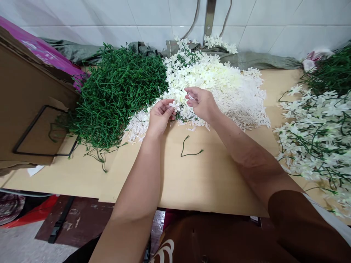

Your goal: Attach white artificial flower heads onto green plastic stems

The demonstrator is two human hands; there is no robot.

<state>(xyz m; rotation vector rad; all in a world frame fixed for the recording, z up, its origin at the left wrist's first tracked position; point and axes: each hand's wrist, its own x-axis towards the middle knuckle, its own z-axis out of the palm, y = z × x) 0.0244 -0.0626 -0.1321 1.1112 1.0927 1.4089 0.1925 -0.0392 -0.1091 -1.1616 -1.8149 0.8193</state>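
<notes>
My left hand (160, 116) is closed on a green plastic stem with a small white flower (174, 105) at its tip. My right hand (201, 103) is beside it, fingers pinched on a loose white flower piece (190, 96). Both hands hover at the near edge of a heap of white artificial flowers (219, 82). A big heap of bare green plastic stems (117, 89) lies to the left of my left hand. One loose green stem (189, 148) lies on the wooden table (205, 175) below my hands.
Finished stems with white flowers (315, 135) are piled at the right. A brown cardboard box (24, 98) with a black wire frame (44, 131) stands at the left. Grey cloth (255, 60) lines the tiled wall behind. More green stems (333, 71) sit far right.
</notes>
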